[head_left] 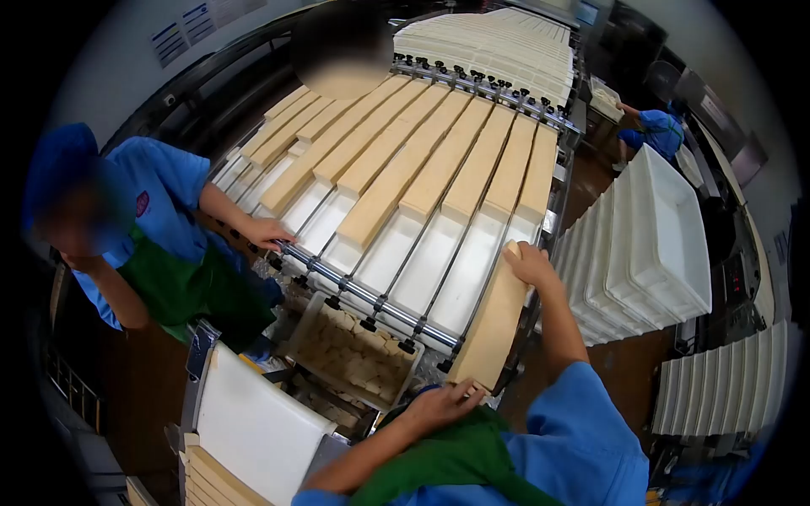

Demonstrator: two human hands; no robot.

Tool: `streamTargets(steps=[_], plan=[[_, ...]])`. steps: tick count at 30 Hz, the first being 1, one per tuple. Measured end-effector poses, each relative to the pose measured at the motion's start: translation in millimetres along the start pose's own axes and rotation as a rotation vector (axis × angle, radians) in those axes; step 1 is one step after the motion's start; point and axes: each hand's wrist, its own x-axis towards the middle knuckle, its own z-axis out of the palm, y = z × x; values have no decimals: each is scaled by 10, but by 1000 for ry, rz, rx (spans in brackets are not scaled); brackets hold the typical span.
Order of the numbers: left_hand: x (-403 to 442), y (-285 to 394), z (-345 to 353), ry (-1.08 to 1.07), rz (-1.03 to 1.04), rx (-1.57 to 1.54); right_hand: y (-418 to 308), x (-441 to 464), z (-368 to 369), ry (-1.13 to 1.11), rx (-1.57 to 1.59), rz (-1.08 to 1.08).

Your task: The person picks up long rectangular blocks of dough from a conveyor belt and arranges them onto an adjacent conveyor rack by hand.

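A long beige block (489,325) with straight edges lies along the right-hand lane of a conveyor, its near end reaching past the front bar. My right hand (530,263) grips its far end from above, fingers curled over the edge. At the near end, my left hand (443,405) holds the block with its fingertips against the end. Beyond, several similar beige blocks (405,181) lie side by side in lanes on the white belt (422,257). The material of the blocks cannot be told for certain.
A metal bar (363,291) with black knobs crosses the conveyor's front. Below stands a bin (308,325) of beige pieces. A co-worker's hand (268,234) rests at the left side. Stacked white trays (624,244) stand right; another person (660,131) works behind. A white chute (253,422) is lower left.
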Motion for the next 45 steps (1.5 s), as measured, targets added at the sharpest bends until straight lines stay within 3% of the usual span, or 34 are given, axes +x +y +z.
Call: streamTargets(steps=[2,3,5,8,11,13,15,16,19,27,29,31,33,37,41,45], plan=[[176,-93,16,-49,-29,-10,-142,100,-17,91,-280,113],[337,-148,23,-43,-97,-18,-113,188,19,88,-277,100],[648,-260,73,-29,-177,-20,-45,343,130,389,-318,101],[968,-441,233,-215,-308,13,-118,411,210,340,-301,135],[1050,-505,223,-316,-286,52,-74,450,314,338,-306,107],[980,-514,189,-284,-327,24,-118,463,312,375,-336,137],[810,-504,107,19,-260,50,-309,370,206,302,-377,170],[709,-481,-2,165,-327,36,-341,367,248,325,-431,138],[290,-420,-399,368,-555,122,-257,410,688,408,-452,-94],[-1130,-194,-841,676,-1324,77,-1633,-342,1751,290,-415,-789],[-1551,-19,-859,849,-1454,218,-1953,-526,2118,196,-329,-1021],[-2101,146,-740,1018,-1587,408,-2390,-912,2308,67,-325,-1093],[-2629,432,-719,1080,-1827,576,-2658,-1216,2677,10,-277,-1272],[-3525,1092,-648,1114,-2392,868,-3184,-1802,3413,-135,-260,-1419],[-4049,1554,-663,1275,-2466,703,-3716,-2628,4002,-360,-323,-1519],[-4223,1621,-751,1342,-2349,451,-4049,-3288,4769,-395,-442,-1550]])
